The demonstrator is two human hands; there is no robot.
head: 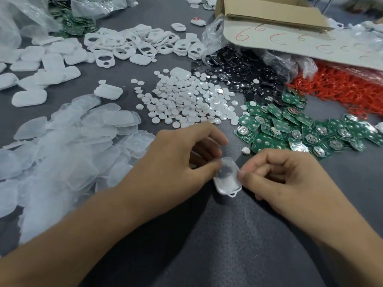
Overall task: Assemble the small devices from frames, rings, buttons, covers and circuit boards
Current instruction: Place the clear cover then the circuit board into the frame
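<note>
Table (207, 245): grey, with heaps of small parts.
Device (228, 182): white with a clear top, near the middle, between both hands.
Left hand (182, 160): fingers curled, pinching the device's left side.
Right hand (290, 179): fingers curled, thumb on its right side.
Covers (72, 141): clear, near left.
Buttons (186, 100): white, middle.
Boards (300, 129): green, right.
Rings (342, 88): red, far right.

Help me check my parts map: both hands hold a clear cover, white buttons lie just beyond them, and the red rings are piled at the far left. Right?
No: the head view shows the red rings piled at the far right, not left. The left hand and right hand do hold the clear cover, white buttons beyond.
</note>
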